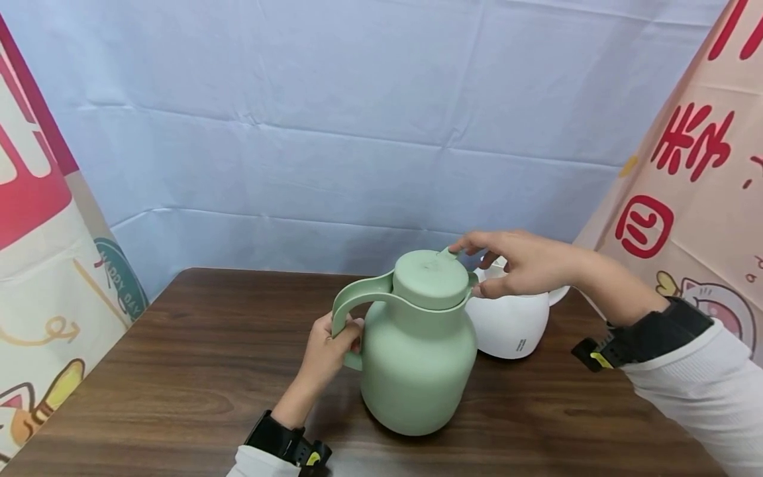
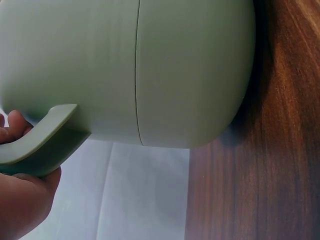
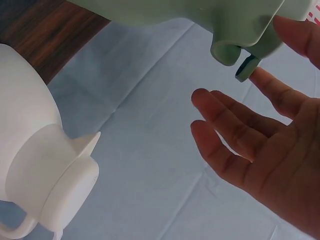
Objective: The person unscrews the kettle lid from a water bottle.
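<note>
A pale green thermos jug [image 1: 417, 364] stands on the wooden table with its round lid [image 1: 432, 275] seated in the neck. My left hand [image 1: 328, 351] grips the jug's looped handle [image 2: 45, 132] from the left side. Up at the lid, my right hand [image 1: 524, 262] has its index fingertip on the small lid tab [image 3: 245, 70] and its thumb at the lid's side by the spout [image 3: 225, 52]. The other fingers of that hand extend loosely beside the jug, palm showing in the right wrist view.
Behind the jug to the right stands a white jug [image 1: 509, 328] with a pointed spout and side handle, partly covered by my right hand. The brown wooden table [image 1: 238, 364] extends to the left. A pale blue cloth [image 1: 298, 165] hangs behind, with printed cloths at both sides.
</note>
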The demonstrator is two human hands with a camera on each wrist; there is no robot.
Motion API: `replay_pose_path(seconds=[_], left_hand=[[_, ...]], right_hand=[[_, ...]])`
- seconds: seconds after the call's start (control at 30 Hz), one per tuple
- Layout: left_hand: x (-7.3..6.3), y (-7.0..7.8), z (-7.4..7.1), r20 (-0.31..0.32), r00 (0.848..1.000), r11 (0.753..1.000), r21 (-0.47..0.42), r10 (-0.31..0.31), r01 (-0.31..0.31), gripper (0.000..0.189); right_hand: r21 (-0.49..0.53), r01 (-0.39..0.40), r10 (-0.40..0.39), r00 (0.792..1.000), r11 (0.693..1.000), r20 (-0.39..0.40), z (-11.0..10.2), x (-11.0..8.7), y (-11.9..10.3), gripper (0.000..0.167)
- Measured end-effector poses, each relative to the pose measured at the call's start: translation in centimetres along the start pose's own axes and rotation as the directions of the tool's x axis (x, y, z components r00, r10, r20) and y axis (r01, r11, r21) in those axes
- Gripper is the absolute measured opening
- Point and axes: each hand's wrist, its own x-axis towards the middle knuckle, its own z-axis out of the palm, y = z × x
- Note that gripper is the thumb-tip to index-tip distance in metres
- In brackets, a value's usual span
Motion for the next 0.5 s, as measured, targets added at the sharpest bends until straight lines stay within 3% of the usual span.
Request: replay_pose_path(seconds=[0.27,0.5], left_hand=[[0.0,0.1,0.1,-0.005,1.000,1.000,0.004,-0.007,0.007,0.029],[0.0,0.1,0.1,-0.010,1.000,1.000,0.008,-0.012,0.012,0.029]], right_hand=[[-0.067,-0.012,0.010,1.000,0.998,-0.027,-0.1,0.0,-0.8,0.054],[-0.103,0.000,-0.002,1.000,0.995,-0.016,-0.1,0.7,-1.9,0.067]])
